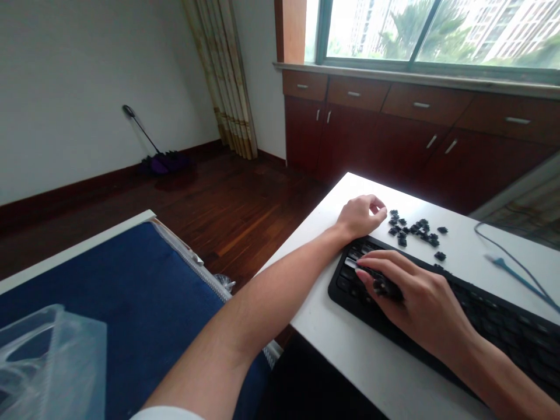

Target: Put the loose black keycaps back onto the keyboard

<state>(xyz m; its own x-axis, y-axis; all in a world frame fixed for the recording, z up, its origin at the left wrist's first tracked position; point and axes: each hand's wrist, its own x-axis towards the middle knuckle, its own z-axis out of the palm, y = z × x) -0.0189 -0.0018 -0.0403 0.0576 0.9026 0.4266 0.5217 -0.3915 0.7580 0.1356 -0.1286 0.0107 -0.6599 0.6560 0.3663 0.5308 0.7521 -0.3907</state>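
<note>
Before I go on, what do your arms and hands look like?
The left hand and right hand wear no gloves, and I see no ring or watch. The edge of a plain white sleeve shows high on the left arm; no sleeve shows on the right forearm.

A room in what looks like a home.
Long patterned curtain, dark wooden floor, mop-like tool leaning against a plain wall, and built-in wooden cabinets beneath a wide window facing tall buildings and greenery.
</note>
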